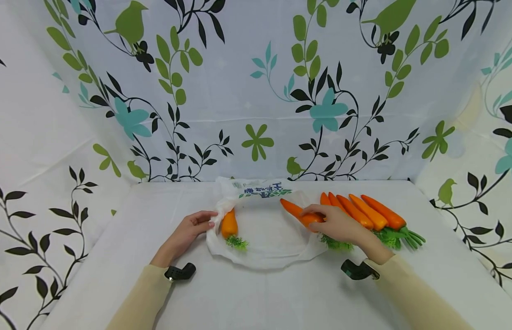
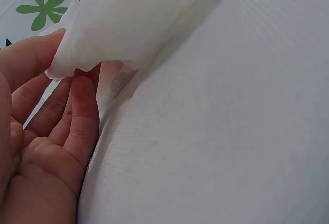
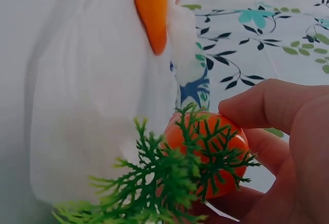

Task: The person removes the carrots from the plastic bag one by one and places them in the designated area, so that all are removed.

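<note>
A white plastic bag with blue and green print lies spread on the table. My left hand pinches the bag's gathered left edge between thumb and fingers; the left wrist view shows the thin plastic in that grip. One orange carrot with a green top rests on the bag beside this hand, its tip by the gathered plastic. Over the bag's right side, my right hand grips another carrot near its leafy end, tip pointing to the far left. Green leaves hang from it in the right wrist view.
Several more carrots lie side by side to the right of the bag, their green stems toward the near right. A patterned cloth hangs behind the white table.
</note>
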A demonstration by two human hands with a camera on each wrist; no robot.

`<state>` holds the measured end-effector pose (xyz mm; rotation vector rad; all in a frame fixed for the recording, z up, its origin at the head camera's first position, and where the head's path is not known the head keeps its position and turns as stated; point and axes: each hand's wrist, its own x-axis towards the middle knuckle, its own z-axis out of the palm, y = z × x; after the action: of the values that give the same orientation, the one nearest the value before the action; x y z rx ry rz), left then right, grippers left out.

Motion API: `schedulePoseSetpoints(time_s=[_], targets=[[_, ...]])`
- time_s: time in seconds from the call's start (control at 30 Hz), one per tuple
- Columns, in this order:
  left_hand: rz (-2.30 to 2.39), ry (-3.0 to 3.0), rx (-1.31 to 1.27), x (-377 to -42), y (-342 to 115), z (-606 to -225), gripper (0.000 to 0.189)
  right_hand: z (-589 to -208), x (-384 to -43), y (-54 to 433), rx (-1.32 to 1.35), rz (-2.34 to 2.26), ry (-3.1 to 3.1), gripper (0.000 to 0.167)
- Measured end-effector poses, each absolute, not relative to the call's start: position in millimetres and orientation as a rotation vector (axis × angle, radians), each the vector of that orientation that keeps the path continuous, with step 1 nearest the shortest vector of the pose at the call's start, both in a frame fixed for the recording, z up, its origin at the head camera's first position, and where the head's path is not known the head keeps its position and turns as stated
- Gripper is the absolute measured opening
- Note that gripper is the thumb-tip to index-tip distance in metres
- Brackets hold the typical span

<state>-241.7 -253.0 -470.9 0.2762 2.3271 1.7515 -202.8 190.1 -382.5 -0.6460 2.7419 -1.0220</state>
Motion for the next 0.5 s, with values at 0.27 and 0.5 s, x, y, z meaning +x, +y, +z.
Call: schedulePoseSetpoints(time_s=[0.27, 0.5], targets=[[1.742, 2.326, 0.284, -241.4, -253.2, -469.3, 0.046, -381.3, -196.6, 219.4, -0.618, -1.03, 2.787, 0.03], [1.754, 2.313, 0.286, -241.0, -252.8, -469.5, 0.048, -380.8, -188.2, 243.2, -0.576, -1.045, 2.796, 0.031]])
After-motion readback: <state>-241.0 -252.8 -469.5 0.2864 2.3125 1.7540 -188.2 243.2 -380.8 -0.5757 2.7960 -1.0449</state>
